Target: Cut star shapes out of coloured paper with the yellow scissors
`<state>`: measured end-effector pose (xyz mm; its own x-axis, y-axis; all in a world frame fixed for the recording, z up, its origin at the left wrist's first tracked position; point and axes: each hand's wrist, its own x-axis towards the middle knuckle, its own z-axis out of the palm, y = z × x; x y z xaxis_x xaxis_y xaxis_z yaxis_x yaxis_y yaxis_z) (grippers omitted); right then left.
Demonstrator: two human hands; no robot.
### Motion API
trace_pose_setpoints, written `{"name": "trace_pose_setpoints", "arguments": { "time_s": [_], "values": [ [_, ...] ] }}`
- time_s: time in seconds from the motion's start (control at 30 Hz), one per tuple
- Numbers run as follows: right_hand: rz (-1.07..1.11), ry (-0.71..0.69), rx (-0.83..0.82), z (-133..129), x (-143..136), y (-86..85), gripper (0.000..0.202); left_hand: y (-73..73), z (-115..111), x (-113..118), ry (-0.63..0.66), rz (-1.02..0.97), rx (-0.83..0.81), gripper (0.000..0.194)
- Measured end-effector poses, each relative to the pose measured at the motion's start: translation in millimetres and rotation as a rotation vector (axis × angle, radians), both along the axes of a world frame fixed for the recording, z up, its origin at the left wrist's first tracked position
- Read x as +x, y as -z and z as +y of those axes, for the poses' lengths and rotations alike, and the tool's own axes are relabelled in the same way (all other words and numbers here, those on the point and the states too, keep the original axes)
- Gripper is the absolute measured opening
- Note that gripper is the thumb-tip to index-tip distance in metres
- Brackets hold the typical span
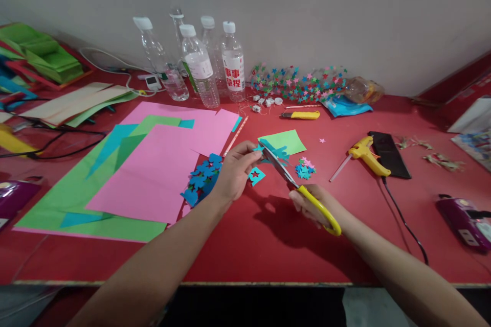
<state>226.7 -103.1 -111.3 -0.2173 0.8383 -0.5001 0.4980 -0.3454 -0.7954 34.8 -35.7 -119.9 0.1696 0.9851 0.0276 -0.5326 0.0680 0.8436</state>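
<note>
Between the pinched fingertips of my left hand (pixel 236 171) is a small piece of teal paper (pixel 259 148). My right hand (pixel 314 207) grips yellow-handled scissors (pixel 320 208), whose blades reach up-left to that paper. Under the blade tips lie teal paper scraps (pixel 282 152) and a light green sheet (pixel 289 139). Just right of my left fingers rests a teal scrap (pixel 261 177) with a star-shaped hole. Right of the blades sits a small pile of cut paper stars (pixel 305 169). Blue punched scraps (pixel 205 171) lie beside my left wrist.
Large pink paper (pixel 148 171) and green sheets cover the left. Plastic bottles (pixel 232 61) stand by the wall, with a star-covered clear bottle (pixel 299 83) lying nearby. A yellow utility knife (pixel 305 115), glue gun (pixel 362 152), black phone (pixel 393 156) and purple power strip (pixel 462 219) lie right.
</note>
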Motion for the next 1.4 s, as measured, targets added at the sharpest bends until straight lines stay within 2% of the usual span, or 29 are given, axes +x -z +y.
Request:
{"name": "trace_pose_setpoints", "arguments": {
  "time_s": [0.3,0.4,0.47,0.57,0.63,0.7,0.73,0.87,0.97,1.03,1.1,1.2,1.3,1.4],
  "values": [
    [0.302,-0.076,-0.068,2.2,7.6,8.3,0.056,2.1,-0.4,4.0,0.049,0.063,-0.154,0.013],
    [0.412,-0.076,-0.036,2.2,10.8,8.0,0.056,3.5,6.1,-4.6,-0.019,0.182,-0.133,0.013],
    [0.454,-0.059,0.022,2.9,14.6,7.9,0.055,2.1,12.4,-14.4,-0.009,0.378,-0.054,0.012],
    [0.482,-0.002,0.067,6.4,20.9,8.7,0.053,-3.0,20.4,-28.2,0.216,0.668,0.0,0.01],
    [0.494,0.045,0.084,10.4,24.1,9.8,0.051,-6.3,22.3,-32.3,0.212,0.814,0.094,0.01],
    [0.508,0.091,0.101,15.3,26.2,11.5,0.052,-7.9,20.8,-31.9,0.187,0.876,0.203,0.013],
    [0.517,0.112,0.112,17.8,27.1,12.4,0.052,-8.0,19.2,-30.7,0.223,0.883,0.238,0.013],
    [0.54,0.165,0.138,26.4,30.1,15.6,0.052,-5.2,15.6,-29.4,0.507,0.958,0.252,0.011],
    [0.534,0.214,0.148,31.1,32.7,16.5,0.053,-2.8,21.4,-35.8,0.471,1.076,0.183,0.009],
    [0.533,0.255,0.188,34.4,35.2,16.4,0.053,-2.6,25.7,-37.8,0.311,1.056,0.204,0.009],
    [0.545,0.315,0.242,38.3,38.5,16.1,0.052,-3.9,25.6,-33.1,0.261,1.021,0.237,0.012],
    [0.563,0.412,0.304,45.1,44.4,15.9,0.053,-6.7,16.1,-12.5,0.357,1.105,0.309,0.019],
    [0.576,0.487,0.317,51.2,50.0,17.1,0.054,-7.5,4.8,16.2,0.403,1.277,0.46,0.023],
    [0.568,0.51,0.327,54.3,53.6,19.4,0.054,-4.5,2.5,44.2,0.437,1.303,0.646,0.02]
  ]
}}
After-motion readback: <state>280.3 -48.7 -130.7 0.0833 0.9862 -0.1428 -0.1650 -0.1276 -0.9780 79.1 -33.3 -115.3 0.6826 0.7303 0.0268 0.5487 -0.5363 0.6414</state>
